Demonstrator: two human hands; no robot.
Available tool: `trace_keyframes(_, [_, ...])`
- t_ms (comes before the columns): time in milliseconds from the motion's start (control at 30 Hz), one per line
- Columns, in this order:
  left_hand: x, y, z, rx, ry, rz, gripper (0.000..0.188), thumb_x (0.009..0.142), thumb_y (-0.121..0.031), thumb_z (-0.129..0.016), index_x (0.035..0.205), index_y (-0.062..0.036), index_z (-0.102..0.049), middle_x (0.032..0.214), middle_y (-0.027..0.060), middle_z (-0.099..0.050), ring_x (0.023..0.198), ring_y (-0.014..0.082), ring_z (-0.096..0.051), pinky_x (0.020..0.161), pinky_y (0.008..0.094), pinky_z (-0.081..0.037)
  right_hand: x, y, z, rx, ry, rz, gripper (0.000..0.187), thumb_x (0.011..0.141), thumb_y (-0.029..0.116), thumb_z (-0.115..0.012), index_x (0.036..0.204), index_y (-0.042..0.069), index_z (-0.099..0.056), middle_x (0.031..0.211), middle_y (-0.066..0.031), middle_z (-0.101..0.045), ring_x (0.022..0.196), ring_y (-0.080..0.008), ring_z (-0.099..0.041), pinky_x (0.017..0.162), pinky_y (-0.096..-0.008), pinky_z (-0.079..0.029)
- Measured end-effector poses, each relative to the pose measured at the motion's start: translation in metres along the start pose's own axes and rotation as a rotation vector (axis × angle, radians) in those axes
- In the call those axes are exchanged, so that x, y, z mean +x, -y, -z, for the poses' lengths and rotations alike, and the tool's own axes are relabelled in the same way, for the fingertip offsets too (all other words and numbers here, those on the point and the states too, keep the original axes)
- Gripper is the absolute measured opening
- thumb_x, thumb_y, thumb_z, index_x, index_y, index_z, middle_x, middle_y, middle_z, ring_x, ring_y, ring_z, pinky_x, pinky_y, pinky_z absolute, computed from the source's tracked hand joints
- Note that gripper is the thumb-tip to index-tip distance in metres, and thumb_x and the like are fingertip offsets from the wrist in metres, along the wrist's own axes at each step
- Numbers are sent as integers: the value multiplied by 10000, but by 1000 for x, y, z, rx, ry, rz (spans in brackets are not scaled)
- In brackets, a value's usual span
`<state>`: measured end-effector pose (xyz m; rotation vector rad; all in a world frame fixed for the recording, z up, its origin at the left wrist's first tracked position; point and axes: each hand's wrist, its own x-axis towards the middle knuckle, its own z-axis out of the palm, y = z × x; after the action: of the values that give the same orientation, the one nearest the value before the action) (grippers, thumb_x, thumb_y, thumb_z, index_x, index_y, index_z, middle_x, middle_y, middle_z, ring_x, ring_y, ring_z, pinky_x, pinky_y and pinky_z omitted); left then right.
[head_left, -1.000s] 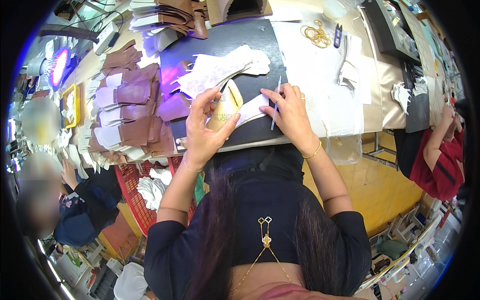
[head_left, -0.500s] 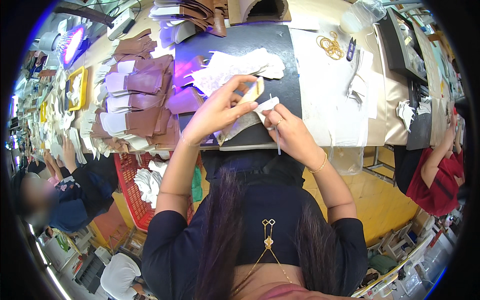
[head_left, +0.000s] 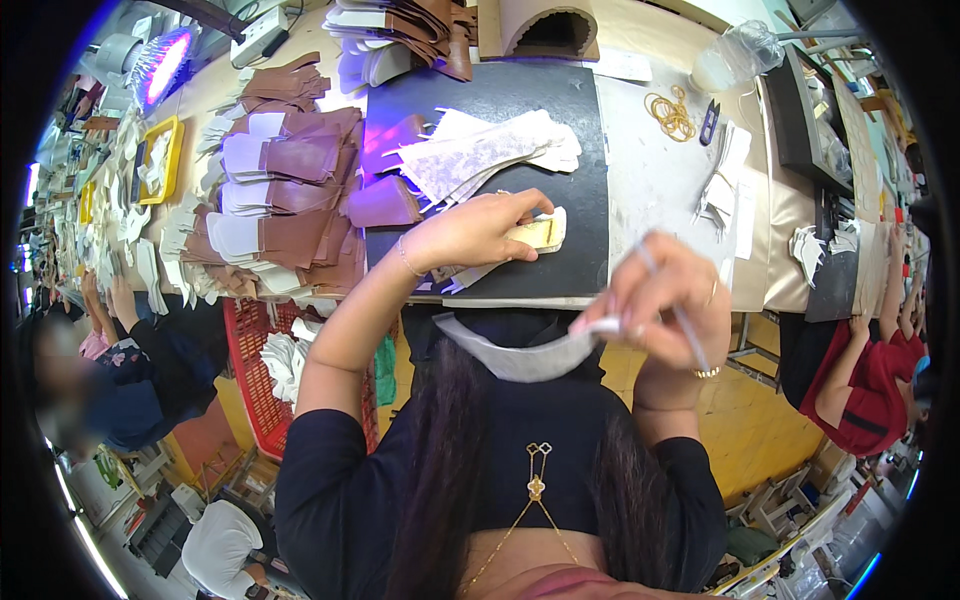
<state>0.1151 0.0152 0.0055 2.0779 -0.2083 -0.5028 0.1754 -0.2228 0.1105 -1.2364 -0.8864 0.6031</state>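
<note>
My left hand point(head_left: 475, 232) is over the black cutting mat point(head_left: 560, 100), its thumb and fingers closed on a flat pale piece with a yellowish patch point(head_left: 540, 235) at its end. At the right, blurred by motion, my right hand point(head_left: 665, 305) pinches a curved whitish strip point(head_left: 530, 360). That strip trails leftward past the table's front edge, over my lap. A thin grey stick-like tool point(head_left: 665, 290) also lies in the right hand, slanting across the fingers. Beyond my left hand rests a fanned pile of white patterned pieces point(head_left: 475, 155).
Brown and white leather pieces point(head_left: 300, 170) lie stacked at the left. Rubber bands point(head_left: 670, 115) and a dark thread snipper point(head_left: 710, 122) are at the back right. A red basket point(head_left: 250, 370) stands below the table's left front. Co-workers sit at both sides.
My right hand has moved right and toward me, drawing the whitish strip away from the piece in my left hand. The left hand has moved lower and slightly right, onto the mat.
</note>
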Motion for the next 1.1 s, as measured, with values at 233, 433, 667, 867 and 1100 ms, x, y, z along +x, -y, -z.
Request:
trace_keyframes(233, [-30, -7, -46, 40, -360, 27, 321, 868, -175, -753, 1139, -48, -637, 1092, 159, -647, 1049, 359, -633, 919, 448, -493, 84, -96, 7, 150, -197, -168, 219, 873, 31, -776, 1002, 37, -598, 912, -29, -649, 813, -111, -659, 707, -259, -536])
trace_keyframes(433, [-40, -8, -74, 296, -653, -58, 310, 806, -161, -813, 1083, -47, -733, 1226, 102, -688, 1077, 303, -619, 922, 421, -502, 77, -133, 18, -998, -418, 44, 338, 849, 129, -802, 1154, 43, -684, 1085, -123, -660, 994, -280, -657, 855, -353, -507])
trace_keyframes(667, [-17, 7, -84, 412, -713, -139, 323, 778, -164, -827, 1075, -56, -759, 1223, 83, -709, 1026, 289, -618, 903, 399, -490, -4, -118, 27, -832, -429, -171, 266, 887, 120, -748, 1130, 39, -676, 1062, -152, -626, 991, -332, -636, 875, -386, -503])
trace_keyframes(867, [-9, 7, -83, 415, -730, -106, 288, 768, -163, -838, 1032, -58, -786, 1220, 75, -711, 1011, 276, -615, 908, 393, -501, -43, -113, 24, -773, -485, -230, 253, 912, 105, -722, 1152, 40, -672, 1080, -116, -644, 990, -258, -625, 880, -342, -489])
trace_keyframes(1100, [-8, 6, -87, 416, -732, -116, 300, 762, -155, -842, 1040, -57, -783, 1224, 81, -709, 1007, 283, -612, 902, 398, -505, -42, -108, 15, -591, -523, -206, 268, 1014, 105, -604, 1266, 25, -647, 1093, -118, -653, 1041, -210, -634, 909, -318, -485])
